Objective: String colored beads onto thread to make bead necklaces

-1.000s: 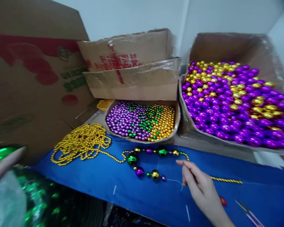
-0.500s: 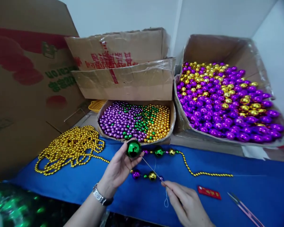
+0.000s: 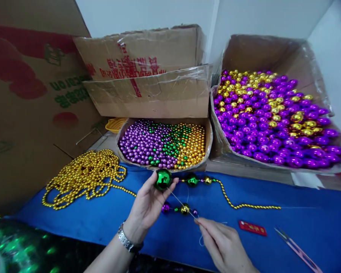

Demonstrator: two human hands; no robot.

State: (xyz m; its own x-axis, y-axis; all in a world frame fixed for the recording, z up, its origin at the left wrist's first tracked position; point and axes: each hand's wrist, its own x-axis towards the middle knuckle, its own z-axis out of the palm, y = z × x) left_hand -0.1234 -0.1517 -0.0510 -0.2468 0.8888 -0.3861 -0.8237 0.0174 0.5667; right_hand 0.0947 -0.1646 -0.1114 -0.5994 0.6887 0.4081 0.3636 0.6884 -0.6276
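My left hand, with a metal-banded watch at the wrist, grips a large shiny green bead between thumb and fingers. My right hand pinches a long thin needle whose far end reaches the green bead. Pale thread loops below the right fingertips. Behind the hands lies a strung row with a dark green bead, a gold bead and a length of small gold beads. Closer in, a purple bead and a gold bead lie in line.
A heap of gold bead strands covers the left of the blue cloth. Two cardboard boxes of loose beads, a small one and a large one, stand behind. At right lie a red packet and pink-handled tweezers.
My left hand and the green bead have shifted slightly right and the bead is turned a little. The right hand stays nearly in place with the needle. The view has tilted slightly.
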